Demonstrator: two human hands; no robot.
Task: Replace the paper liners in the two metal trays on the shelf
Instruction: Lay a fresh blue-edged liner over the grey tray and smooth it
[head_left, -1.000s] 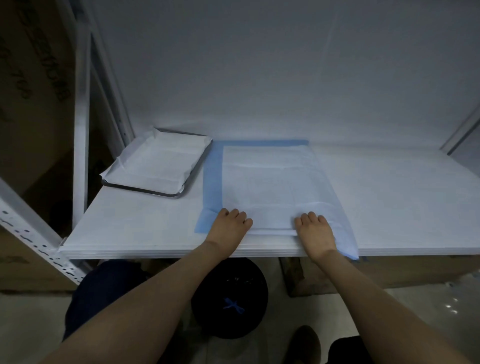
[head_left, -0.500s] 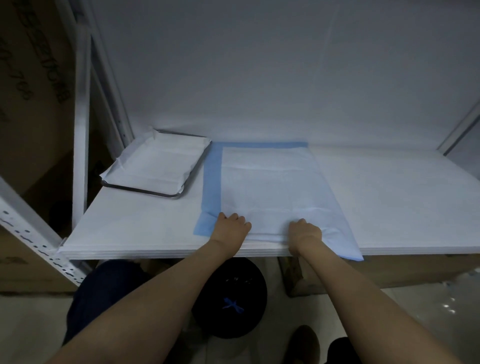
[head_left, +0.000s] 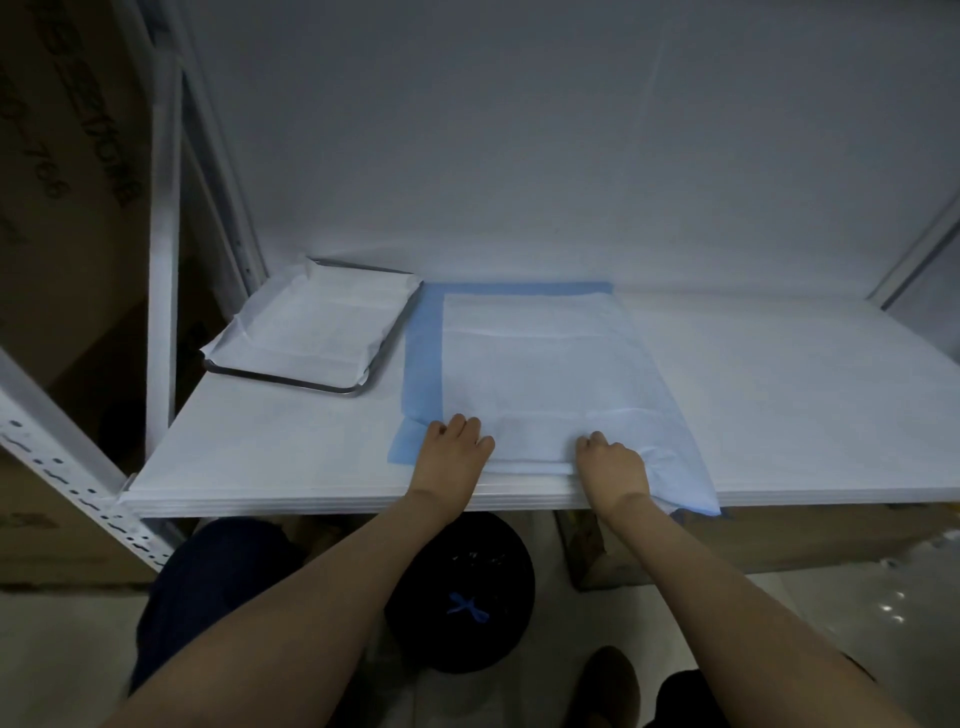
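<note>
At ten o'clock on the shelf (head_left: 779, 395) sits a metal tray (head_left: 291, 383), with a white paper liner (head_left: 322, 327) draped in it. Just beside it, toward three o'clock, lies a blue-edged sheet (head_left: 540, 364). My left grip (head_left: 451, 453) rests knuckles-up on the sheet's six o'clock edge, fingers curled; whether it pinches, I cannot tell. My right grip (head_left: 614, 463), forearm straight out, is closed around that same edge, bunching the paper.

Your bare forearms (head_left: 322, 587) reach unsleeved to the left hand (head_left: 449, 451) and right hand (head_left: 614, 463). You wear dark navy trousers (head_left: 208, 587), seen at one knee, and a rounded brown shoe (head_left: 609, 686).
</note>
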